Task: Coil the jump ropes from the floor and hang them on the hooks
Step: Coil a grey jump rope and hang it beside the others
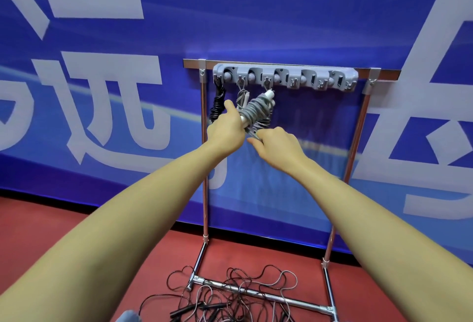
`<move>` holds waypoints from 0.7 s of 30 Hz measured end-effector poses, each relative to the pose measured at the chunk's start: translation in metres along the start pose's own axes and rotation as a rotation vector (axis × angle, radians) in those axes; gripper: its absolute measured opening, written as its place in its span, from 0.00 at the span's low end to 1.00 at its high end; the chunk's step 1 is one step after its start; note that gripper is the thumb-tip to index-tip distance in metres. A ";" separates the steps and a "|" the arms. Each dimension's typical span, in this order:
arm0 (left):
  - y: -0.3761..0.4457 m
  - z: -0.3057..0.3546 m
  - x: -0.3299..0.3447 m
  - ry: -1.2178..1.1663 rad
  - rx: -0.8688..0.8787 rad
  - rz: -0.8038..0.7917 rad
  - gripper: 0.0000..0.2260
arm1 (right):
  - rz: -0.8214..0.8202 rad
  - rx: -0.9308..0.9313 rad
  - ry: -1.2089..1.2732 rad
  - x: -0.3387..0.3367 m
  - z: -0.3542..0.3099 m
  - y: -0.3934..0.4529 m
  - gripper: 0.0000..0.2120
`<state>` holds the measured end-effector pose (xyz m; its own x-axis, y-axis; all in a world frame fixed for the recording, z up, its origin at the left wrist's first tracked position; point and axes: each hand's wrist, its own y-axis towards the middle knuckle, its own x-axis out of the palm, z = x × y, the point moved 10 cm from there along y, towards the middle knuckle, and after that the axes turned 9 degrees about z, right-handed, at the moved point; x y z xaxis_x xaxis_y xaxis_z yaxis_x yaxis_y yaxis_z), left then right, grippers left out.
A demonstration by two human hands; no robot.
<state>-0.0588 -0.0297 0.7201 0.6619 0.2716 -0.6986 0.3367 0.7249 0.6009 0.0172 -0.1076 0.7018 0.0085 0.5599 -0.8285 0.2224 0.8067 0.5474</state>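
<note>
The fingers of the left hand (226, 127) are curled round the white handle at the lower end of a coiled grey rope (256, 113), its forefinger stretched up along the bundle, seemingly to steady it; the fingers of the right hand (277, 145) pinch a loose grey strand at the coil's bottom, probably to tuck or tighten the last turn so the bundle will not unwind; the coil itself is thick and tightly wrapped, tilted, its upper white handle end just under the third hook of the grey hook rail (285, 76), and whether it already hangs from that hook cannot be told; nearer the rail's left end a black coiled rope (217, 101) hangs from the first hook and a thin grey rope (242, 96) from the second, so the hooks toward the right end stay free; the rail sits on the top bar of a chrome rack (355, 137); on the red floor (76, 232), across the rack's bottom bar, lies a tangle of loose ropes (238, 293), black and grey, not yet coiled, so a good part of the task looks left.
</note>
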 end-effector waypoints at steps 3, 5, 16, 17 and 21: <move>-0.001 -0.007 0.006 0.190 0.022 -0.017 0.18 | -0.020 -0.088 -0.062 0.001 -0.012 -0.002 0.20; -0.004 -0.009 0.012 0.313 0.063 -0.049 0.18 | -0.026 -0.144 -0.099 0.001 -0.019 -0.005 0.16; -0.029 0.005 0.047 0.726 0.698 -0.223 0.17 | -0.062 -0.315 -0.194 0.007 -0.032 -0.008 0.10; -0.033 0.013 0.045 0.758 0.819 -0.177 0.21 | -0.060 -0.309 -0.169 0.009 -0.031 -0.009 0.11; -0.036 0.029 0.025 0.658 1.054 0.084 0.19 | -0.040 -0.284 -0.003 0.016 -0.030 -0.015 0.14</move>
<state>-0.0347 -0.0679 0.6922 0.3484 0.7786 -0.5220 0.8841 -0.0879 0.4590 -0.0156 -0.1049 0.6845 0.0082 0.5266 -0.8501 -0.0594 0.8489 0.5253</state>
